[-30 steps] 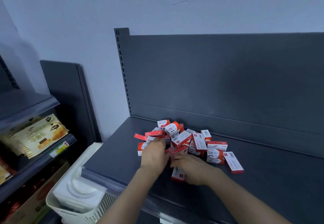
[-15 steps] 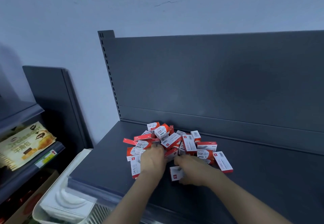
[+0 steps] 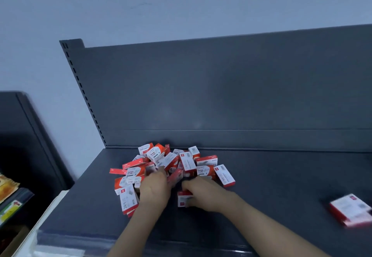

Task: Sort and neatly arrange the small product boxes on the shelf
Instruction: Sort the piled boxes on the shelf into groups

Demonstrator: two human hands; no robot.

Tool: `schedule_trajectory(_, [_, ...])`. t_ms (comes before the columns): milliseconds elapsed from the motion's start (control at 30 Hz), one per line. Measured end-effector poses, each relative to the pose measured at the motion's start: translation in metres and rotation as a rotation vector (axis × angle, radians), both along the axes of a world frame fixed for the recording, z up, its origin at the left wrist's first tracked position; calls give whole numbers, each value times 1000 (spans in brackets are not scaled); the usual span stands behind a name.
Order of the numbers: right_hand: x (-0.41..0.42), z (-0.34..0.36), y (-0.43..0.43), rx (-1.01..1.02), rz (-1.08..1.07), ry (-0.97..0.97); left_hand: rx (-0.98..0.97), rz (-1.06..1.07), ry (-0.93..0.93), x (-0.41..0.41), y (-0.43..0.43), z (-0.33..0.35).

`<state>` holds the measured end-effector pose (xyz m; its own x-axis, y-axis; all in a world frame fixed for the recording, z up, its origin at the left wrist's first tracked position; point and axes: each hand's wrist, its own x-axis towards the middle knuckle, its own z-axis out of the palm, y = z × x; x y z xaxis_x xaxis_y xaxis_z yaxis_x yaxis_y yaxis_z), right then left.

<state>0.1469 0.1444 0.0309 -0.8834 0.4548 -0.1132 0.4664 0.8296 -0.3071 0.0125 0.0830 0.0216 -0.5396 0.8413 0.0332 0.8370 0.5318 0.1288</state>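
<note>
On the dark grey shelf, near its back panel: a jumbled heap of red-and-white paper clip boxes. Left hand fingers-first in the heap's front, grip impossible to tell. Right hand just beside, curled round one small box at the heap's near edge.

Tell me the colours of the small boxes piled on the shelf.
Red and white boxes, clearest in the head view.

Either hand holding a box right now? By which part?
Right hand appears to grip a small box by its right end. Left hand: fingers buried in the pile; cannot tell.
</note>
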Motion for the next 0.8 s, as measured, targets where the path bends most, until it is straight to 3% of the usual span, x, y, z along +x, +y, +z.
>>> schedule_trajectory(233, [79, 24, 29, 102, -161, 73, 147, -167, -31, 61, 37, 44])
schedule_trajectory(467, [203, 43, 71, 167, -396, 85, 250, -287, -145, 183, 85, 65])
schedule_trajectory(800, [359, 32, 128, 262, -531, -45, 141, -390, -217, 332, 144, 41])
